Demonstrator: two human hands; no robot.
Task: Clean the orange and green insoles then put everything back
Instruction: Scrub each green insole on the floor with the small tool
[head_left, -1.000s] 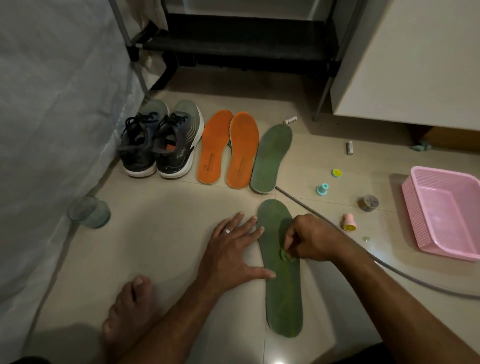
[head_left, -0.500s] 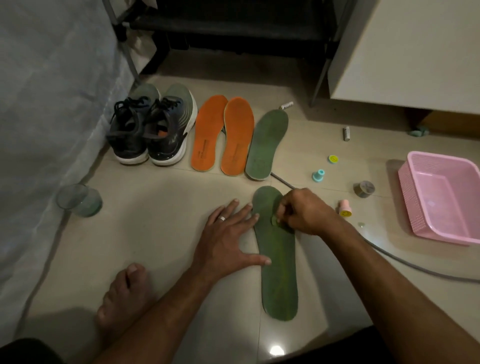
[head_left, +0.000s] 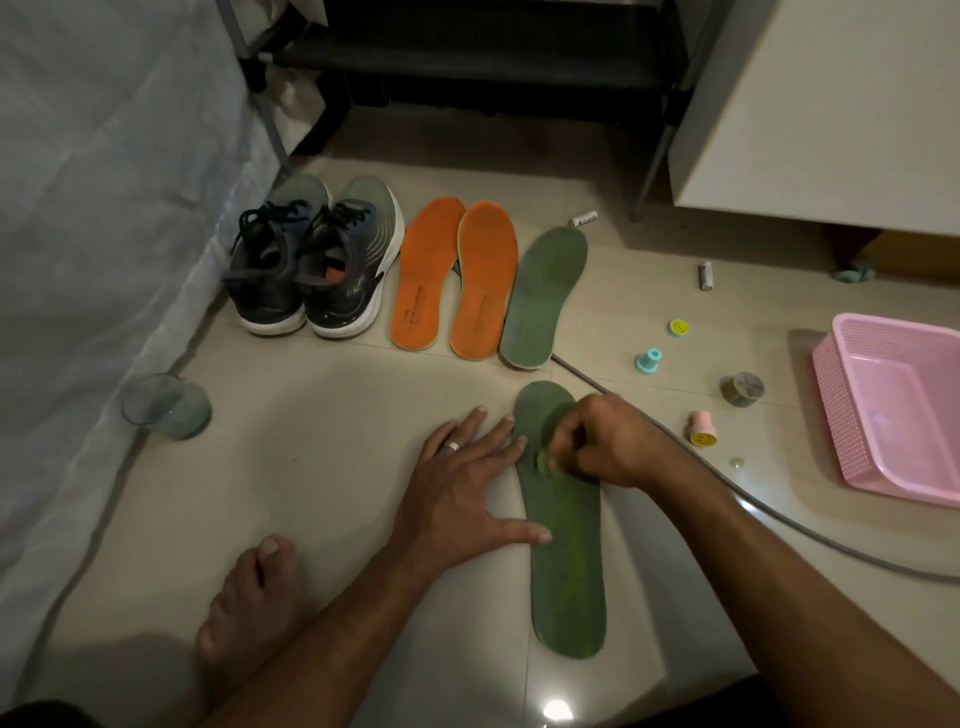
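Note:
A green insole (head_left: 567, 561) lies lengthwise on the tiled floor in front of me. My left hand (head_left: 462, 499) lies flat beside it, fingers spread, with thumb and fingertips pressing its left edge. My right hand (head_left: 602, 441) is curled over the insole's upper part and pinches a small green wad (head_left: 543, 460) against it. Farther back, side by side, lie two orange insoles (head_left: 457, 280) and a second green insole (head_left: 543, 296). A pair of dark sneakers (head_left: 311, 265) stands to their left.
A pink basket (head_left: 893, 410) sits at the right. Small caps, a pink stopper (head_left: 702, 428), a tape roll (head_left: 742, 388) and batteries dot the floor near it. A grey cable (head_left: 779, 525) runs under my right arm. A glass (head_left: 166, 406) stands left, my bare foot (head_left: 249, 603) below.
My right hand with the wad moved up the near insole from its middle toward the toe end and has come slightly back down. The left hand stays pressed in place.

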